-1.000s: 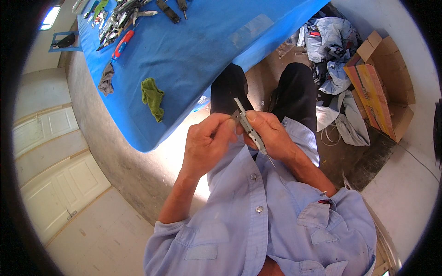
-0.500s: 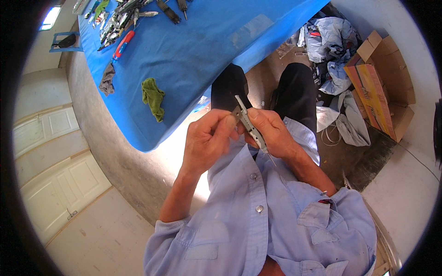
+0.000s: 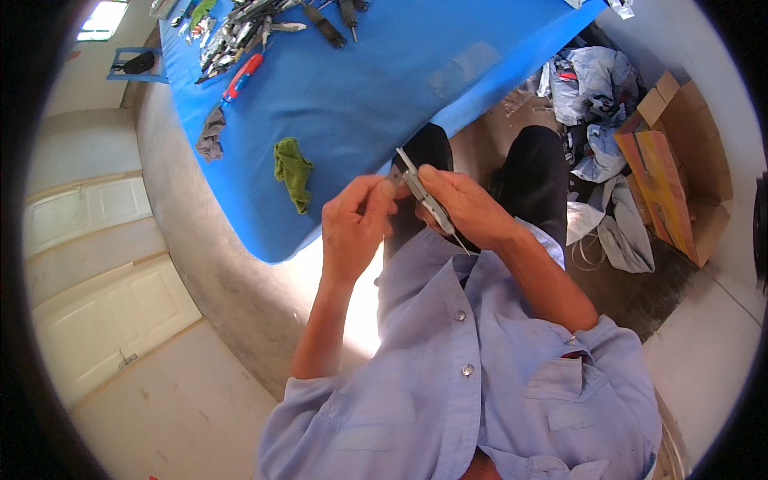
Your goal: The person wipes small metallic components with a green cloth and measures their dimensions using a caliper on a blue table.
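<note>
Over my lap, my right hand (image 3: 472,204) is closed around a slim grey metal tool (image 3: 426,200), thumb along its side. The tool slants, with a narrow bar sticking out at its upper end and a thin pointed rod at its lower end. I cannot make out its exact kind. My left hand (image 3: 354,220) pinches a small flat grey metal piece (image 3: 395,175) between thumb and fingertips, right against the tool's upper part. Whether that piece is joined to the tool is hidden by my fingers. A crumpled green cloth (image 3: 293,174) lies on the blue-covered table (image 3: 360,96) beyond my left hand.
At the table's far left lie a pile of metal tools (image 3: 244,32), a red and blue handled tool (image 3: 242,78), a grey rag (image 3: 211,134) and dark brushes (image 3: 324,26). Crumpled bags (image 3: 596,84) and an open cardboard box (image 3: 680,160) are on the floor at right.
The view has shifted, so the table and floor things sit a little further right. My right hand's tool is slightly higher in the picture. Both hands keep their holds.
</note>
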A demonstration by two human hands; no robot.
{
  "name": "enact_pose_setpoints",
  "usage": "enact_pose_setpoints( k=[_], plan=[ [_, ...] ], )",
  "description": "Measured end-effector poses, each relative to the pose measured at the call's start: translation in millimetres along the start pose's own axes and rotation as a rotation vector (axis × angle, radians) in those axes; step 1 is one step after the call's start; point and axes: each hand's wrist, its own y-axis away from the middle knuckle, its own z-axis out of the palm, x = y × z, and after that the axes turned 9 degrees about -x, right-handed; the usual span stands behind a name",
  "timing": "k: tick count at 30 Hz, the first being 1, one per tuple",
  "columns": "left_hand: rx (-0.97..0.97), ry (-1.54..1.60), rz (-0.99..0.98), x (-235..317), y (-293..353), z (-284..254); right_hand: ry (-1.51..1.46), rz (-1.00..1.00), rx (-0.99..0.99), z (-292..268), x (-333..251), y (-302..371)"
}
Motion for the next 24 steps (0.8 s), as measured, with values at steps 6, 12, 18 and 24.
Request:
enact_pose_setpoints(
  k=[6, 12, 18, 24],
  plan=[
    [0.11, -0.017, -0.07, -27.3, -21.6, -20.0, -0.279, 0.045, 0.007, -4.8, 10.4, -42.1],
    [0.154, 0.116, -0.094, -30.6, -34.7, -17.0, -0.307, 0.034, 0.061, -3.0, 21.8, -44.3],
    [0.146, 0.102, -0.067, -30.3, -40.9, -21.8, -0.179, 0.05, 0.083, 1.0, 6.7, -38.9],
    [0.172, 0.121, -0.065, -34.2, -45.2, -21.7, -0.391, 0.075, 0.036, -4.4, 2.4, -53.3]
  ],
)
